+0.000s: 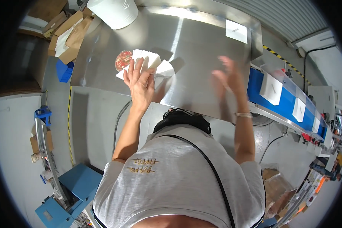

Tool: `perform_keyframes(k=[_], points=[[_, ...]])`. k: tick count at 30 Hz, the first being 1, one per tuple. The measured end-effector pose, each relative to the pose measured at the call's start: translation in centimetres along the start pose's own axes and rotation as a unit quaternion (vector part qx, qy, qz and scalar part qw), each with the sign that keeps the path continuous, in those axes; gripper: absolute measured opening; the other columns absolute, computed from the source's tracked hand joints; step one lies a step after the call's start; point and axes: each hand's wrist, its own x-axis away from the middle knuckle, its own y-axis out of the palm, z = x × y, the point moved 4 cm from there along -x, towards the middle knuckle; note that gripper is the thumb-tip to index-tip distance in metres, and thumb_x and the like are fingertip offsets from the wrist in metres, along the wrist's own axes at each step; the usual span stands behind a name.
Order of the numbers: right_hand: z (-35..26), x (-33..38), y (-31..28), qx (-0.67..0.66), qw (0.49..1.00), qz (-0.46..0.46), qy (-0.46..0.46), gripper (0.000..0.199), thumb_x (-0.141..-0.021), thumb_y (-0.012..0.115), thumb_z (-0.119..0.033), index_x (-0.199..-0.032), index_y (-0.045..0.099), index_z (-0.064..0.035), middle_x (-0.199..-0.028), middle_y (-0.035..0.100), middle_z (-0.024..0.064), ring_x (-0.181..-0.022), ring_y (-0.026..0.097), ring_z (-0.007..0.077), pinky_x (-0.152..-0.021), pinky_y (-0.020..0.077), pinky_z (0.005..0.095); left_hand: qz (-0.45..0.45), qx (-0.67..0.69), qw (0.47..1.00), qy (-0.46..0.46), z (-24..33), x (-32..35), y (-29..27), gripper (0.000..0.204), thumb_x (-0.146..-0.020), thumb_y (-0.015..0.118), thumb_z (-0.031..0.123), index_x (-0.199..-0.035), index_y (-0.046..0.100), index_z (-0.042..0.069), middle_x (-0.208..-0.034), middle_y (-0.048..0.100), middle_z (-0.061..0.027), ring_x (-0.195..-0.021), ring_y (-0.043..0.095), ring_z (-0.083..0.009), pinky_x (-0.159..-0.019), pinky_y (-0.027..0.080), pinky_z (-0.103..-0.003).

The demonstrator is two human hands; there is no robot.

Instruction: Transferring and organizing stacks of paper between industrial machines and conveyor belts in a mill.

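My left hand [141, 81] rests on a fanned bunch of white paper pieces [150, 59] on the steel table [193, 49]. Its fingers are stretched and spread over them; their undersides are hidden. Just left of the paper, partly covered by it, lies a round flat thing [123, 60] with a red, green and pale pattern; its kind is unclear. My right hand [230, 76] hovers over the table's right part, near the blue conveyor belt [255, 85]. Motion blurs it, but thumb and fingers show apart with nothing visible between them.
A white bucket [114, 13] stands at the far left of the table. One white sheet with a small dark mark [236, 31] lies at the far right corner. Similar white sheets [271, 89] sit along the conveyor. Left of the table are an open cardboard box [70, 40] and a blue bin [64, 71].
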Motion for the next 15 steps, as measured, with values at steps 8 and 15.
perform_keyframes(k=[8, 15], points=[[-7.2, -4.3, 11.9, -0.036, 0.977, -0.148, -0.146, 0.052, -0.08, 0.068, -0.019, -0.125, 0.047, -0.0056, -0.134, 0.041, 0.012, -0.118, 0.044, 0.023, -0.094, 0.0418, 0.0325, -0.048, -0.004, 0.999, 0.019, 0.2, -1.6, -0.6, 0.038, -0.074, 0.067, 0.015, -0.111, 0.062, 0.014, -0.142, 0.036, -0.0156, -0.136, 0.023, -0.0346, -0.109, 0.009, -0.052], [6.1, 4.8, 3.8, -0.067, 0.984, -0.041, 0.157, 0.033, -0.093, 0.05, -0.029, -0.111, 0.059, -0.0031, -0.104, 0.062, 0.012, -0.1, 0.057, 0.019, -0.093, 0.0407, 0.0313, 0.005, -0.032, 0.999, -0.027, -2.5, -1.0, -1.0, 0.031, -0.08, 0.062, 0.003, -0.109, 0.064, 0.012, -0.123, 0.055, -0.0131, -0.123, 0.044, -0.0312, -0.105, 0.027, -0.046]])
